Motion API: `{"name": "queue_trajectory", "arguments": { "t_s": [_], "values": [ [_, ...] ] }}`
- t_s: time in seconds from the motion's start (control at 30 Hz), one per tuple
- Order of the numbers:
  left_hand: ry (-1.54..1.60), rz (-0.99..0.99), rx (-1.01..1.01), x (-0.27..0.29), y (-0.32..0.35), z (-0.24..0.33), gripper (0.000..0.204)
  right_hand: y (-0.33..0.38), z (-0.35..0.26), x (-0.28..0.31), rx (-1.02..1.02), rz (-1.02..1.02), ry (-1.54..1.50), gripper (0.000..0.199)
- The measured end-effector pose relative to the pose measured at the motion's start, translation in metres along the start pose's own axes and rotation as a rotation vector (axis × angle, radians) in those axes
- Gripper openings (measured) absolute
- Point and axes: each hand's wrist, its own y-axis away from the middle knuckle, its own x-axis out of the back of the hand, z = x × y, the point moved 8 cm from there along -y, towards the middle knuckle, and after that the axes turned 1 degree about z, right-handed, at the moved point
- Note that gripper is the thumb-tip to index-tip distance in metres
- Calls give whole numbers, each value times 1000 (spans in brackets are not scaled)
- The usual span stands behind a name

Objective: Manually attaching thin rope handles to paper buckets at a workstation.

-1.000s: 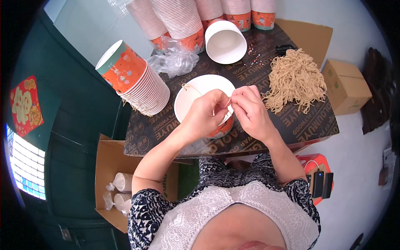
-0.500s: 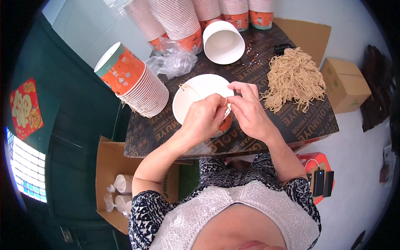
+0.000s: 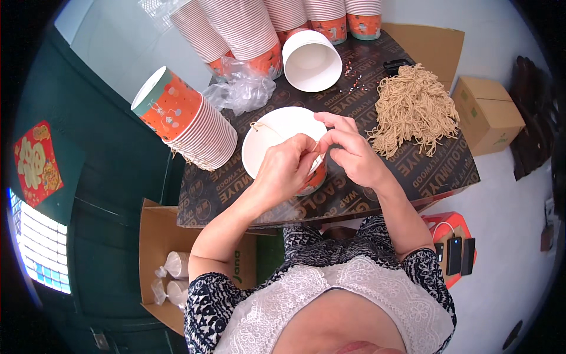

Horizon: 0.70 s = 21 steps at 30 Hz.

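A white-lined paper bucket (image 3: 272,118) with an orange outside stands in front of me on the table, its mouth up. A thin tan string (image 3: 260,125) is knotted at the left of its rim and runs across the mouth to my fingers. My left hand (image 3: 286,164) is closed in a pinch on the string at the bucket's right rim. Right beside it, my right hand (image 3: 355,154) bends its index finger and thumb to the same spot, closed on the string. Its other fingers reach over the rim. The string's end is mostly hidden by my fingertips.
A tan string pile (image 3: 413,112) lies right, beside a black object (image 3: 398,66). Another bucket (image 3: 312,61) lies tipped near scattered small bits (image 3: 355,88). A leaning bucket stack (image 3: 197,127) is left, by crumpled plastic (image 3: 239,91); tall stacks (image 3: 242,29) stand behind.
The right hand's fingers have shifted slightly at the rim, the thumb drawing back and the index curling toward the left fingertips. The left hand keeps its pinch. The whole view has tilted a little.
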Motion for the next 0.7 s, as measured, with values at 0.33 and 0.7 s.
{"name": "queue_trajectory", "arguments": {
  "t_s": [0.33,0.7],
  "values": [
    [30,-32,13,-1,-2,-2,8,3,-12,0,45,80,103,8],
    [265,-171,176,-10,-3,-25,9,11,-16,0,71,146,147,5]
  ]
}}
